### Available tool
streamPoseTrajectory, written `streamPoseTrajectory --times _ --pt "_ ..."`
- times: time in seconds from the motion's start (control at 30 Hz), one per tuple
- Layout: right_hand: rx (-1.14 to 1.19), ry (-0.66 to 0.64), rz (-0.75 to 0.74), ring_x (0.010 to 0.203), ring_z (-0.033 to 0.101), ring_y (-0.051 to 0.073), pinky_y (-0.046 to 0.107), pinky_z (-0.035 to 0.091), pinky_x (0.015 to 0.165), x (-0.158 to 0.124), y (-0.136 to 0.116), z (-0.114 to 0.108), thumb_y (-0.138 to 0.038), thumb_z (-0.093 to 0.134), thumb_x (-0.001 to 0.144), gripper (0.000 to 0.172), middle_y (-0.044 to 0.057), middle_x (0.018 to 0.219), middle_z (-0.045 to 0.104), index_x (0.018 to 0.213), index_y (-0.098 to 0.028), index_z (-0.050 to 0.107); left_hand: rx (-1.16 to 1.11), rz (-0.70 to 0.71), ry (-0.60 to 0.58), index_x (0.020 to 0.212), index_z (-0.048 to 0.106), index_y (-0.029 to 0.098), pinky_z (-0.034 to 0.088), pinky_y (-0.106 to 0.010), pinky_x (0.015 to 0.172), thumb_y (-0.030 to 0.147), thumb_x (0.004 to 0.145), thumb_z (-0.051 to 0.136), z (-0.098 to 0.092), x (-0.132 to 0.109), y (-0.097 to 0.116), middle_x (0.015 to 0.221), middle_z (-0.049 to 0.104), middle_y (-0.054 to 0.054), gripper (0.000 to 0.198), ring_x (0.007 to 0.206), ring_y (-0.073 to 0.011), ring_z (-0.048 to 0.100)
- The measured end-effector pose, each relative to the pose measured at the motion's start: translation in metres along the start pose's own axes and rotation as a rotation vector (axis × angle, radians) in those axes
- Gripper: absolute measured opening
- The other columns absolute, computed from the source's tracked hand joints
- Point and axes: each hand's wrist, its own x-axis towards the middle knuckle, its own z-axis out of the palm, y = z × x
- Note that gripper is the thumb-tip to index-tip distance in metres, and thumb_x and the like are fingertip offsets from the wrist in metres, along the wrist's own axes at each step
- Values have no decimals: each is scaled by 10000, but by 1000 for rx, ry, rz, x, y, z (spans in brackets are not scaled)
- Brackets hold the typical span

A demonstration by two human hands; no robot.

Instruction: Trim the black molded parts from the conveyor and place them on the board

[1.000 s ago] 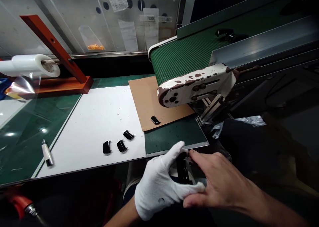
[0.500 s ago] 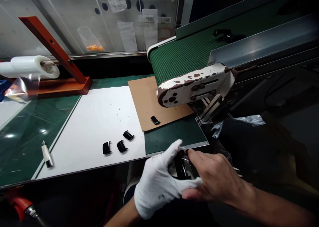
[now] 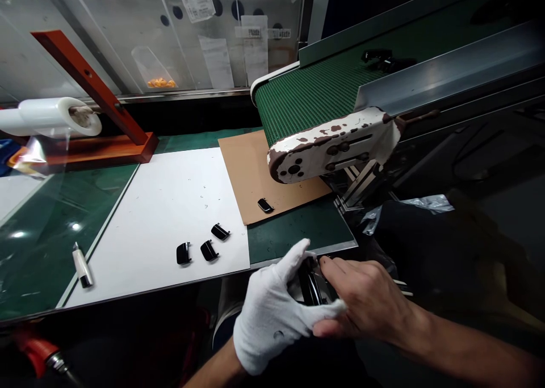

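Off the near edge of the worktop: glossy black part held up btwn both hands, prob the job in progress, not yet set down
L hand: white-gloved, thumb & forefinger spread wide around the part, gripping it from the L
R hand: bare, fingers curled in on the R side of the same part, tips near far end, thumb by the glove; exact contact partly hidden
White sheet: three small black pcs lying loose nr its front R corner, close together but apart, none in hand
Cardboard: one more small black pc, alone nr the front edge; can't tell if done or waiting
Green belt: dark glossy item lying further up, well apart from hands; status unclear
Progress: looks mid-way on the held part; whether the four loose pcs are finished or left to do, can't tell w/ this view
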Motion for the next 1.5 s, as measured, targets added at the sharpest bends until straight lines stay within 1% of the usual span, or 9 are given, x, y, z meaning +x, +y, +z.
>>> streamPoseTrajectory --times 0.27,0.47,0.73,0.9,1.07,1.2,1.3,1.43,1.5 --pt "-19 34 -31 428 548 155 300 266 420 1 1 3 -760 49 822 835 45 511 575 666 -141 586 -75 -72 -11 1275 524 161 571 -320 894 366 564 831 2 0 -2 1025 724 -58 800 879 -208 702" --pt "-1 49 -58 431 504 139 294 257 429 -1 2 7 -692 106 883 732 22 507 542 638 -167 553 -124 -96 -10 1280 531 188 564 -327 905 302 579 823 2 2 -6 1032 722 -53 768 901 -213 703" --pt "-22 74 -32 480 551 163 300 290 441 2 0 5 -713 142 867 744 54 557 593 727 -140 594 -141 -58 23 1280 519 196 588 -309 862 315 565 836 0 4 -4 1057 721 -45 790 921 -208 701" --pt "5 110 -14 494 578 176 302 323 463 6 -3 2 -766 112 822 790 57 566 593 686 -148 585 -91 -17 18 1295 510 195 588 -305 860 330 564 840 -4 2 -3 1065 719 -45 813 915 -208 702" --pt "25 85 -24 500 597 183 306 319 458 4 -2 2 -762 113 827 801 62 572 614 708 -138 602 -56 -14 1 1302 505 210 589 -307 857 310 571 828 -5 2 -1 1055 720 -32 806 897 -201 704" --pt "14 76 -51 483 571 166 300 297 444 1 0 3 -729 129 857 768 47 545 593 707 -141 601 -39 -5 6 1293 514 217 597 -306 837 266 586 805 -4 3 0 1052 723 -27 766 891 -203 708" --pt "-17 99 -76 457 530 150 300 286 441 0 1 3 -710 123 871 749 35 525 565 663 -154 580 -37 0 8 1282 527 210 598 -315 835 302 590 805 -3 4 0 1040 729 -35 751 877 -208 711" --pt "-58 138 -117 417 467 131 303 265 442 0 1 2 -638 150 919 688 9 481 513 587 -181 542 -60 -45 10 1294 515 197 589 -319 858 334 596 811 -1 4 -1 1051 722 -50 771 894 -209 706" --pt "-52 168 -121 416 476 131 301 270 444 0 1 2 -628 164 924 682 9 480 513 587 -176 549 -88 -59 17 1308 499 203 582 -317 873 319 599 813 0 5 -1 1070 711 -50 784 923 -208 698"
